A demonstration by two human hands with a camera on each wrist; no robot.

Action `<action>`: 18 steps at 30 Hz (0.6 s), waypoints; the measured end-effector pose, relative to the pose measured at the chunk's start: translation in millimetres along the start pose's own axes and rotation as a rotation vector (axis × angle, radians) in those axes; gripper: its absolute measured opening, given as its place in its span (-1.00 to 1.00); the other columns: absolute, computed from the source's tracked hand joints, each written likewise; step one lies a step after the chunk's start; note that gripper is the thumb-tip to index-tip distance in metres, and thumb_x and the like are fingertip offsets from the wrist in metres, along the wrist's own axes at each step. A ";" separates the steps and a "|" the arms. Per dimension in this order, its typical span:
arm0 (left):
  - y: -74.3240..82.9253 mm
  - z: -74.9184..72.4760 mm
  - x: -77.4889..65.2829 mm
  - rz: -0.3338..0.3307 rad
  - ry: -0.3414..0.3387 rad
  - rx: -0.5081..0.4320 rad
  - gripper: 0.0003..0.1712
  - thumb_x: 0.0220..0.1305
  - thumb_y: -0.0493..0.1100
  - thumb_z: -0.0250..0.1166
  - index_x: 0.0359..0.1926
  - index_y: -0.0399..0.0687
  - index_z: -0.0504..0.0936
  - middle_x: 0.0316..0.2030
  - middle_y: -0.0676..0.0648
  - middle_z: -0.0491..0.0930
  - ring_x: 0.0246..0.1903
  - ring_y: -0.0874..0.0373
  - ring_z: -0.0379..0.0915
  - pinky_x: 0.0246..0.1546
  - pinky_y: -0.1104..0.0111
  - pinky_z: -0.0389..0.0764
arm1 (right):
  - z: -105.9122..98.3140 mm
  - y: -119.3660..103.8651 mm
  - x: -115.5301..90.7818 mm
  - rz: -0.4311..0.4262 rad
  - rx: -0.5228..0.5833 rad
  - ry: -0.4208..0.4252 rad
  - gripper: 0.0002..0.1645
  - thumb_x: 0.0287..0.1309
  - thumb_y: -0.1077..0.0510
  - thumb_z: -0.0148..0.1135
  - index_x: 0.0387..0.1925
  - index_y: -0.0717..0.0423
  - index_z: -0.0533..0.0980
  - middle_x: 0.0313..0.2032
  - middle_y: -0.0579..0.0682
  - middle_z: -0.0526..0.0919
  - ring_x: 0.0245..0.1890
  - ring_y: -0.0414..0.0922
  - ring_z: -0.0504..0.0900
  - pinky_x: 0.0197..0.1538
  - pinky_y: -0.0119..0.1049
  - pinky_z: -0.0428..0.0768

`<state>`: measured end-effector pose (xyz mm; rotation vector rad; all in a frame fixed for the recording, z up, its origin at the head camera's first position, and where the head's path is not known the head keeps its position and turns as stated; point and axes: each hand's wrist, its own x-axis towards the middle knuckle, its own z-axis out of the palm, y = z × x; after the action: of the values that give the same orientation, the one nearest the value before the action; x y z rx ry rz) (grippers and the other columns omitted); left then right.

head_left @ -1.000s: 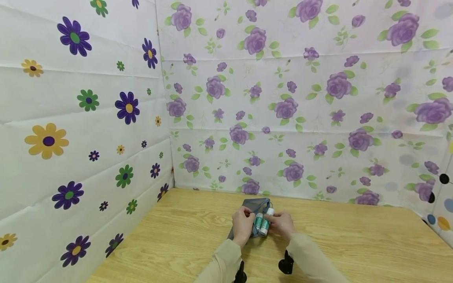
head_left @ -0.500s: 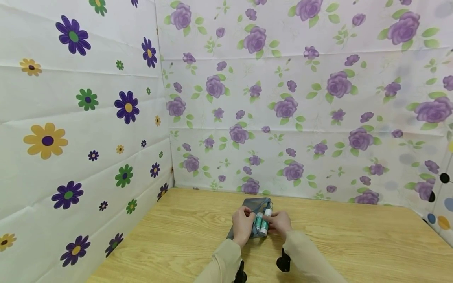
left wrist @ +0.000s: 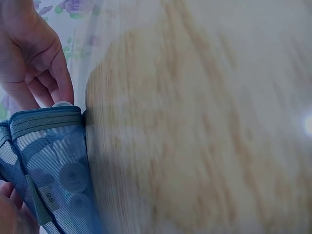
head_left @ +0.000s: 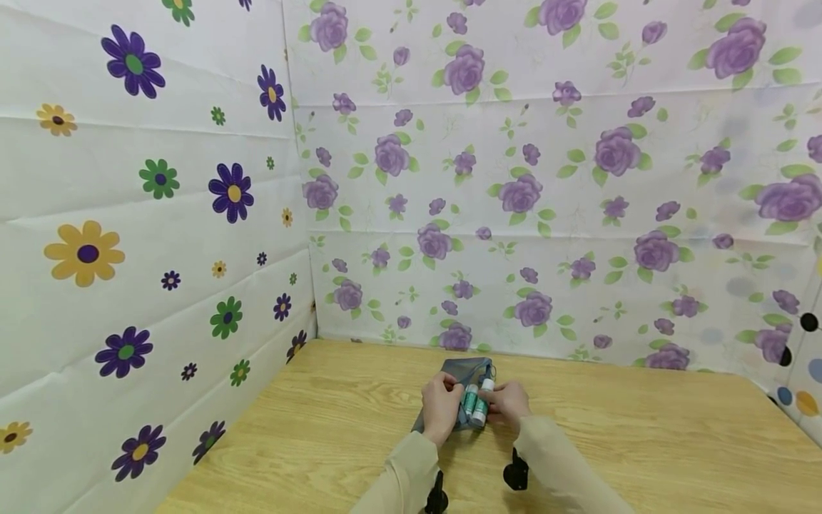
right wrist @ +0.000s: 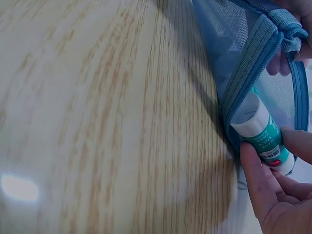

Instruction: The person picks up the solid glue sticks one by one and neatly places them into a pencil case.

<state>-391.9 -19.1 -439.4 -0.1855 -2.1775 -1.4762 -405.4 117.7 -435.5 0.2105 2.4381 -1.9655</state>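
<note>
A blue-grey mesh zip pouch [head_left: 461,370] lies on the table with its zipped mouth spread. My left hand [head_left: 441,408] grips the pouch at the near-left side of the mouth. Between the thumb and fingers of my right hand [head_left: 512,404] is a green-and-white glue stick [right wrist: 267,141], one end of it inside the mouth, beside the zip edge [right wrist: 251,68]. Another glue stick [head_left: 471,401] sits left of it at the opening. Through the mesh, the left wrist view shows several round ends [left wrist: 73,177] and a zip pull tab [left wrist: 37,200].
The wooden table [head_left: 636,435] spreads around the pouch. Flowered cloth [head_left: 411,285] hangs behind it, with another flowered sheet [head_left: 160,321] at the left. Black wrist mounts [head_left: 516,473] show beneath both sleeves.
Over the last second my right hand and its glue stick have shifted slightly left, closer to the other glue stick. My left hand stays in place on the pouch.
</note>
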 end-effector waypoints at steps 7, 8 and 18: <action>-1.3 2.6 1.5 0.008 0.001 0.008 -0.92 0.08 -0.36 0.24 -0.48 -0.12 0.54 -0.64 0.09 0.40 -0.69 0.27 0.30 -0.67 0.40 0.36 | -2.4 1.9 0.6 -0.025 0.032 -0.042 -0.69 0.07 0.36 0.19 -0.17 0.55 0.44 -0.43 0.23 0.57 -0.45 0.03 0.60 -0.38 -0.18 0.56; -1.5 2.8 1.5 0.006 -0.001 0.007 -0.92 0.08 -0.36 0.24 -0.48 -0.12 0.54 -0.64 0.09 0.40 -0.69 0.27 0.30 -0.67 0.40 0.36 | -2.6 1.8 0.5 -0.026 0.032 -0.044 -0.71 0.06 0.38 0.19 -0.19 0.55 0.45 -0.42 0.23 0.56 -0.45 0.04 0.60 -0.38 -0.19 0.56; -0.2 2.2 0.2 0.011 -0.025 -0.019 -0.92 0.10 -0.37 0.22 -0.46 -0.14 0.54 -0.63 0.08 0.40 -0.70 0.25 0.28 -0.69 0.39 0.34 | -1.5 2.0 -3.3 -0.049 -0.002 -0.093 -0.75 -0.01 0.46 0.21 -0.24 0.57 0.47 -0.45 0.23 0.55 -0.47 0.09 0.61 -0.37 -0.18 0.56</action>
<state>-392.8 -17.1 -440.1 -0.2238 -2.1788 -1.4967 -401.8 119.3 -436.8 0.0584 2.4097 -1.9445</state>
